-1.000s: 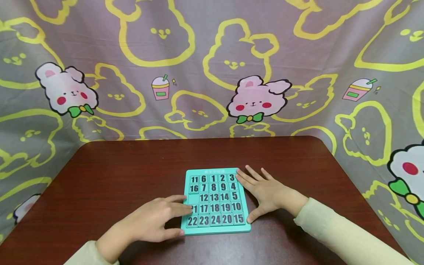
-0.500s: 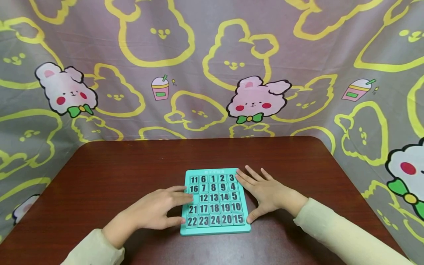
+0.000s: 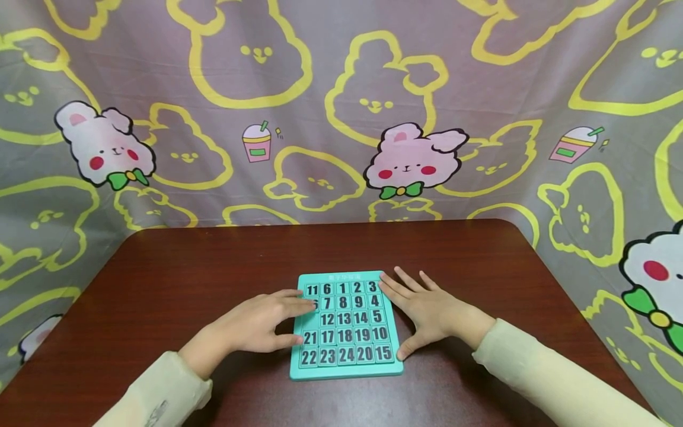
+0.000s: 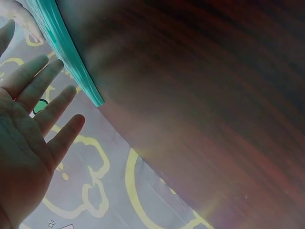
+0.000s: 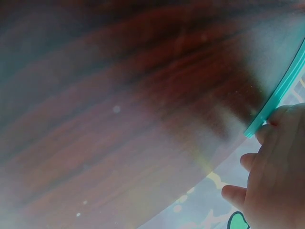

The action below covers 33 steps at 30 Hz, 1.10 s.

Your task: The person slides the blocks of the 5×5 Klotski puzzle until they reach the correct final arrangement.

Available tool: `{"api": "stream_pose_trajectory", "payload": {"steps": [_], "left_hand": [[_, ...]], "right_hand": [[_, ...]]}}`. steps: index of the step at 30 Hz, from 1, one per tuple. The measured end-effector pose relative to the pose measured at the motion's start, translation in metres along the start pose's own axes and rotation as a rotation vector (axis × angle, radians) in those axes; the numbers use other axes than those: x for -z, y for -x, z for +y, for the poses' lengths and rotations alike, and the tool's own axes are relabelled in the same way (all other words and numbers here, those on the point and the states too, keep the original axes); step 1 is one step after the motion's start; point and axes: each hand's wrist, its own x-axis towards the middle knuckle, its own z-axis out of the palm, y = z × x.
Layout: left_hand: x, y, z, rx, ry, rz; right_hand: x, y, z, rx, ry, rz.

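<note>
Five rows of tiles (image 3: 344, 318) were held in a teal board (image 3: 347, 373) laid flat on the table (image 3: 187, 267), one gap left in the third row, at left. Its left rim was crossed by the left hand (image 3: 261, 323), fingers spread; its right edge was touched by the right hand (image 3: 432, 311), splayed wide. Patterned cloth (image 3: 320, 77) was hung beyond the far side.

The puzzle (image 3: 347, 372) is turquoise, the curtain (image 3: 320, 130) bunny-patterned.
</note>
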Motion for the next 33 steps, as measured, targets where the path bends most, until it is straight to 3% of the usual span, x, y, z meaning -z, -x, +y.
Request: {"api": "stream_pose_trajectory", "payload": {"steps": [13,33], "left_hand": [[-0.002,-0.002,-0.001,0.009,0.001,-0.009],[-0.004,0.008,0.009,0.006,0.004,-0.035]], "right_hand": [[-0.001,0.0,0.001,0.004,0.006,0.006],[-0.001,0.0,0.002,0.011,0.015,0.015]]}}
